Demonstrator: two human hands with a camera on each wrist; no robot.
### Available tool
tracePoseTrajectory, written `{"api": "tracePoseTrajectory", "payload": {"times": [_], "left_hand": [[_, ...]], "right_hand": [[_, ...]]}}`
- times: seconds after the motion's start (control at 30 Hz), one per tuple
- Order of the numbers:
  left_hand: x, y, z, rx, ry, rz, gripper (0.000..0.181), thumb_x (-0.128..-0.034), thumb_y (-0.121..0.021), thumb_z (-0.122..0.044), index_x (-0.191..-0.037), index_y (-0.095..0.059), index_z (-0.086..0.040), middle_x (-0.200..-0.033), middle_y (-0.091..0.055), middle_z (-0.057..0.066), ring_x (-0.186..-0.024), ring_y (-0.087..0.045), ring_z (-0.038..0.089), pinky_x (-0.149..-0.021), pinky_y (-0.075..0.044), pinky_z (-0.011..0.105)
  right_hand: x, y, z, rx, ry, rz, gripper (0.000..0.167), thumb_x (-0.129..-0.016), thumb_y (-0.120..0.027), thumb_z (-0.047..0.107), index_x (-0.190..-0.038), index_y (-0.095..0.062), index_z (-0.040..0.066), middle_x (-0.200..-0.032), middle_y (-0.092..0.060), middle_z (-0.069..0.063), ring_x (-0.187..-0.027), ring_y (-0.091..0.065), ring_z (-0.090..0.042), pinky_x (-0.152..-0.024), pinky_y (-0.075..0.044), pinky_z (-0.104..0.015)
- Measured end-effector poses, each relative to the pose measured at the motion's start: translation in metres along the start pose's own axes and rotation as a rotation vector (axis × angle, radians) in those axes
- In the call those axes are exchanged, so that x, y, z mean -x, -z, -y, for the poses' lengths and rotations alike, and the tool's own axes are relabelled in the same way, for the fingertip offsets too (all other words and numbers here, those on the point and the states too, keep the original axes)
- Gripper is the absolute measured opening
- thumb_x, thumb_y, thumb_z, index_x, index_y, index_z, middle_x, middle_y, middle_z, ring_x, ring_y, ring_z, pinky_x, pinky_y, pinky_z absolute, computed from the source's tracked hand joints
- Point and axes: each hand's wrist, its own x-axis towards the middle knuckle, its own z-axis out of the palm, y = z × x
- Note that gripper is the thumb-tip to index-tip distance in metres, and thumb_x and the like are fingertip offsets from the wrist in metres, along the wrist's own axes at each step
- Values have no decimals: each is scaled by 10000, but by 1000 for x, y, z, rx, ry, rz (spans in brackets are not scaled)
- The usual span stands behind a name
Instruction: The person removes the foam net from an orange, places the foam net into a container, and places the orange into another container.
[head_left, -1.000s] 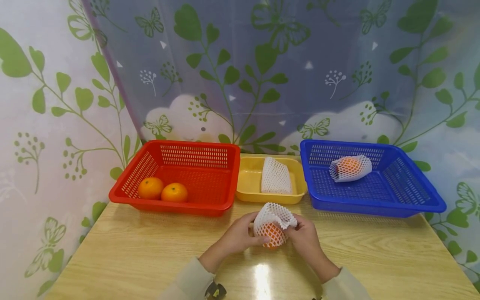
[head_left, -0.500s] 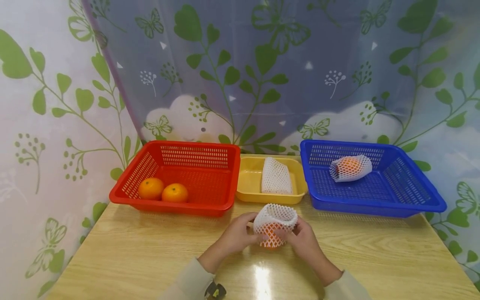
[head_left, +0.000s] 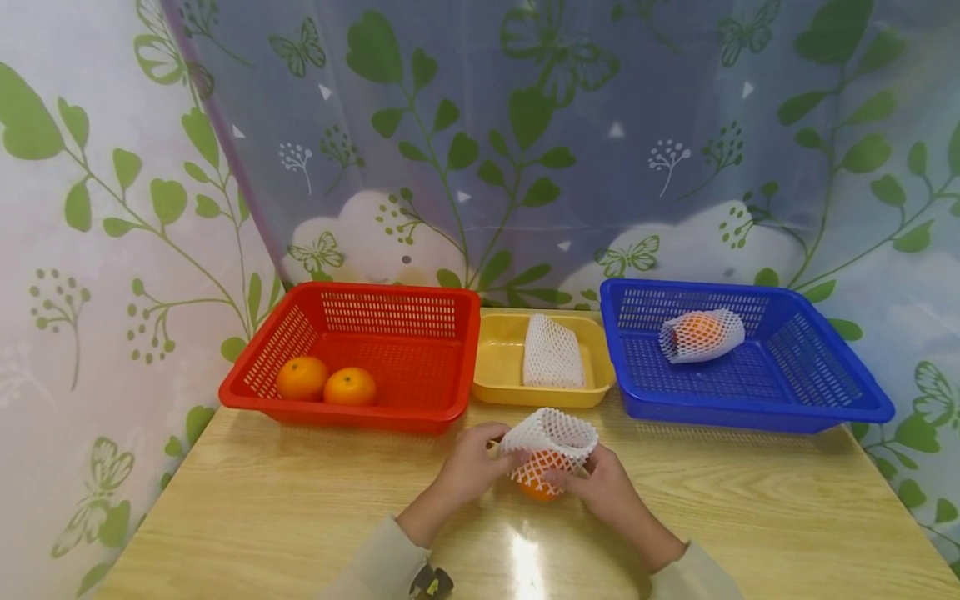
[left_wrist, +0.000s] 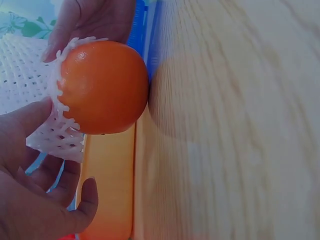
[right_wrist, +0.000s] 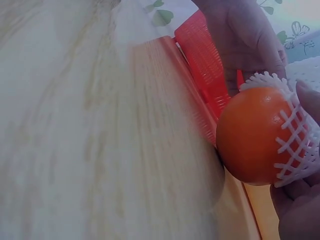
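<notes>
An orange sits partly inside a white foam net sleeve, low over the table in front of the yellow tray. My left hand pinches the sleeve from the left, thumb on its near face. On the other side my right hand grips the sleeve and orange, its thumb across the front. In the left wrist view, the bare lower part of the orange sticks out of the sleeve's jagged edge. The right wrist view also shows the orange bulging from the net. The sleeve's upper end gapes above the fruit.
A red basket at the left holds two bare oranges. Behind the hands, a yellow tray contains flat white foam sleeves. A blue basket at the right holds a sleeved orange. All stand on a wooden table.
The sleeve's folded upper rim has spread into a round mouth. My right thumb has moved onto the front of the fruit. More bare orange now shows below the net.
</notes>
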Motion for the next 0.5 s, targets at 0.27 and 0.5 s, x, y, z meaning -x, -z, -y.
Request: {"api": "tracePoseTrajectory", "payload": {"times": [0.27, 0.5], "left_hand": [[-1, -1, 2, 13, -1, 28, 239, -852, -764, -247, -1019, -690, -93, -977, -668, -25, -953, -588, 148, -858, -505, 383], [0, 0, 0, 63, -4, 128, 464, -831, -784, -263, -1215, -620, -60, -1159, -642, 46, -1081, -572, 207, -907, -494, 374]], "right_hand": [[0, 0, 1, 19, 10, 5, 433, -836, -750, 54, -1227, -586, -35, -1183, -650, -147, -1088, -585, -72, -961, -443, -239], [-1, 0, 3, 40, 2, -47, 317, -839, -751, 69, -1123, -655, -33, -1079, -696, -128, -995, -627, -74, -880, -501, -250]]}}
